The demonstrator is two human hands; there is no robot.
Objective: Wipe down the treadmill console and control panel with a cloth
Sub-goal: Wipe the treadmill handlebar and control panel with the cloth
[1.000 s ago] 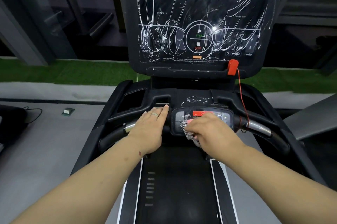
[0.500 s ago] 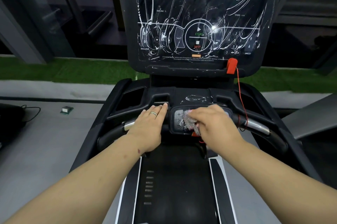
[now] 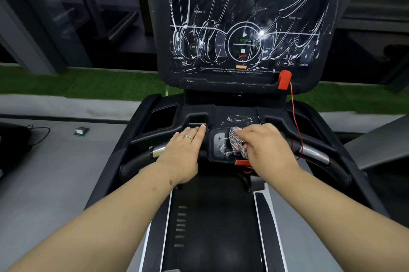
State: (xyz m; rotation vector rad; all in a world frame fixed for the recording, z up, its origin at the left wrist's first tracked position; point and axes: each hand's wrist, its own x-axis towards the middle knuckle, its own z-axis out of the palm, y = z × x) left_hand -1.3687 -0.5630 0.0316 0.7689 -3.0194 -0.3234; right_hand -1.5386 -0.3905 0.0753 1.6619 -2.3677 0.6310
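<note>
Sliding up the control panel (image 3: 221, 145), the right hand (image 3: 267, 148) grips the cloth (image 3: 238, 143); left hand (image 3: 183, 152) lies flat, fingers together.

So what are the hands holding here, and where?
Right hand grips the bunched checked cloth at its right side; left hand holds nothing.

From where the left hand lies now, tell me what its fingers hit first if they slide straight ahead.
The left hand lies flat, fingers pointing forward. Straight on they probably meet the raised black console housing just beyond the fingertips; depth there is hard to judge.
</note>
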